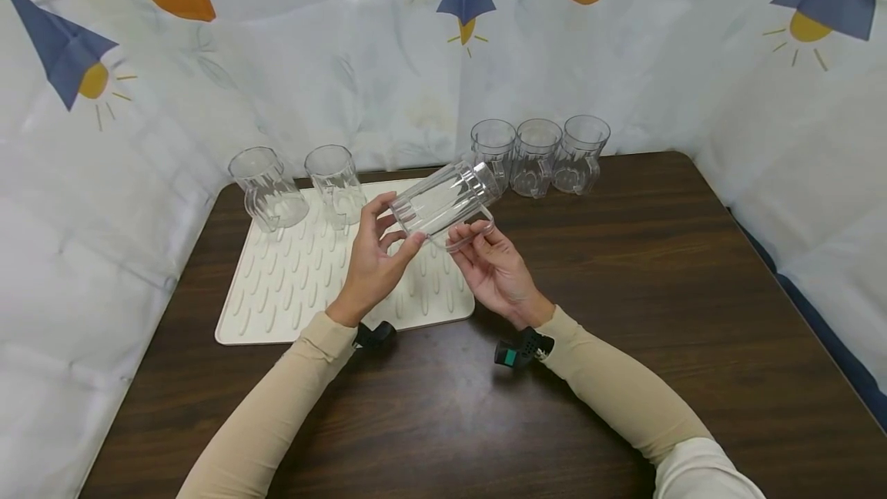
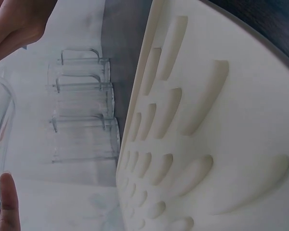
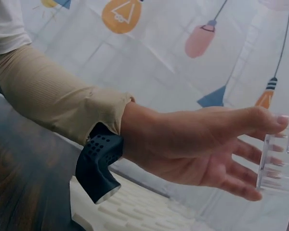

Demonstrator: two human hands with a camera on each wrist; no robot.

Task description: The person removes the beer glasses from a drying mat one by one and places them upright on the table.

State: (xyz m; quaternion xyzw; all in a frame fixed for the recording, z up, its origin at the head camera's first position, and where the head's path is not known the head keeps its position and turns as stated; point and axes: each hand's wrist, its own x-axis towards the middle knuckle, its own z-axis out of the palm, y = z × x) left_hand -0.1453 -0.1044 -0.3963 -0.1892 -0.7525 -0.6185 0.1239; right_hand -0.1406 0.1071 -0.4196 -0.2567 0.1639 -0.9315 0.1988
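A clear, faceted mug with a looped handle (image 1: 443, 202) is up in the air, tipped over on a slant above the cream mat's far right part! The left hand (image 1: 374, 268) has one end of it, thumb on the near side, fingers on the far side. And the right hand (image 1: 495, 272)? Fingertips pinching the handle! Beige sleeves (image 1: 277, 399) run up both forearms, with a black wrist device (image 1: 377, 335) at each wrist. Below lies that cream, rectangular mat with raised ridges (image 1: 232, 332), two matching clear mugs (image 1: 334, 187) standing at its far left. Over to the right, three more clear, handled mugs (image 1: 536, 160) line up close together on the dark brown, wood-grain table (image 1: 658, 268). Behind them all hangs a white sheet printed with blue and orange lamps (image 1: 277, 60).
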